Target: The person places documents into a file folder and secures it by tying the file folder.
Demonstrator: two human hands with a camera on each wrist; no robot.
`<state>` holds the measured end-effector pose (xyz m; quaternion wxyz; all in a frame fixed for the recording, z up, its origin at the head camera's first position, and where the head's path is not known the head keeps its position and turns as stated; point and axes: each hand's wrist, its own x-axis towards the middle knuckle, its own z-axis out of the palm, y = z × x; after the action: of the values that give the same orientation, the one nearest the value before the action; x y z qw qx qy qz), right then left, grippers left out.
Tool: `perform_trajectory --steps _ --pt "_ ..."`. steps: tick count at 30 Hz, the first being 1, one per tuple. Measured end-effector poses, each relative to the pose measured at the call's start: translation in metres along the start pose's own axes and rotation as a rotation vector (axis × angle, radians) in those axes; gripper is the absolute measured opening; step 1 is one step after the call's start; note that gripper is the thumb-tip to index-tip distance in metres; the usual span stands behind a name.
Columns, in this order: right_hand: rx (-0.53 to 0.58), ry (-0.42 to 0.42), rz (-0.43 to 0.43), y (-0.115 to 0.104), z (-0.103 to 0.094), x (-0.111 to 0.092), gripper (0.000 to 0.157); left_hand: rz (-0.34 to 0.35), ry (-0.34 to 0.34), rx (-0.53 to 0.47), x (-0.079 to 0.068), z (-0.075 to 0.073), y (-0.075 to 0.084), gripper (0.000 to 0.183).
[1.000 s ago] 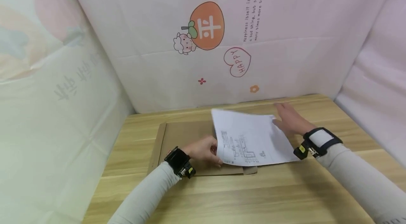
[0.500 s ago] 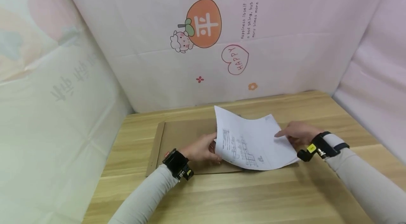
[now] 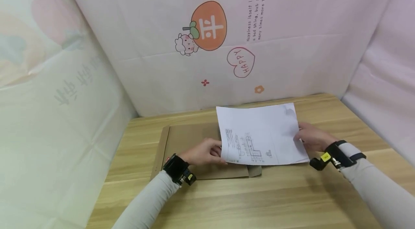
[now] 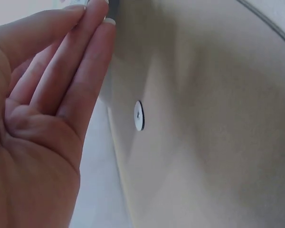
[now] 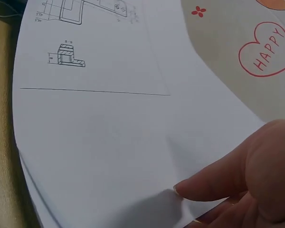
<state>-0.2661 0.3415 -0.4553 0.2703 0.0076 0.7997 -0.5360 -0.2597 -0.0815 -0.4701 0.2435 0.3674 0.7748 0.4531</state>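
White sheets of paper (image 3: pixel 259 124) with line drawings are held up between my two hands. My left hand (image 3: pixel 205 152) pinches their left edge between thumb and fingers; in the left wrist view the fingertips (image 4: pixel 104 28) meet at the top of the picture. At the right edge, my right hand (image 3: pixel 312 138) grips the sheets, its thumb (image 5: pixel 213 183) lying on the printed face. More than one layer shows at the paper's edge in the right wrist view. Under the sheets and the left hand lies a brown kraft paper file envelope (image 3: pixel 186 137) with a white round button (image 4: pixel 139 115).
The wooden table (image 3: pixel 207 203) carries everything. A printed cloth curtain (image 3: pixel 155 77) rises behind it, with white cloth (image 3: pixel 382 70) on the right side and more on the left. A small flap (image 3: pixel 254 170) of the envelope sticks out below the sheets.
My right hand has come down from above the paper and taken hold of its right edge. The sheets, curved half a second ago, now look flatter. My left hand has kept its place.
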Motion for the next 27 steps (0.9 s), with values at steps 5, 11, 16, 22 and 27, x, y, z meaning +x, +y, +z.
perform_trajectory --steps 5,11,16,22,27 --pt "-0.015 0.05 -0.028 0.004 -0.005 -0.001 0.086 -0.006 -0.045 0.018 -0.003 -0.002 0.006 0.034" --pt "-0.024 0.068 -0.075 0.01 -0.007 0.001 0.084 -0.01 -0.034 0.08 0.0 0.0 0.004 0.03" --pt "-0.012 0.056 -0.109 0.015 -0.002 0.006 0.079 0.018 0.004 0.149 0.004 0.004 -0.001 0.023" --pt "-0.005 0.06 -0.103 0.015 0.001 0.006 0.079 0.043 0.025 0.18 0.008 0.006 -0.005 0.023" --pt "-0.027 0.066 -0.125 0.013 0.0 0.003 0.08 0.023 0.042 0.243 0.011 0.007 -0.005 0.022"
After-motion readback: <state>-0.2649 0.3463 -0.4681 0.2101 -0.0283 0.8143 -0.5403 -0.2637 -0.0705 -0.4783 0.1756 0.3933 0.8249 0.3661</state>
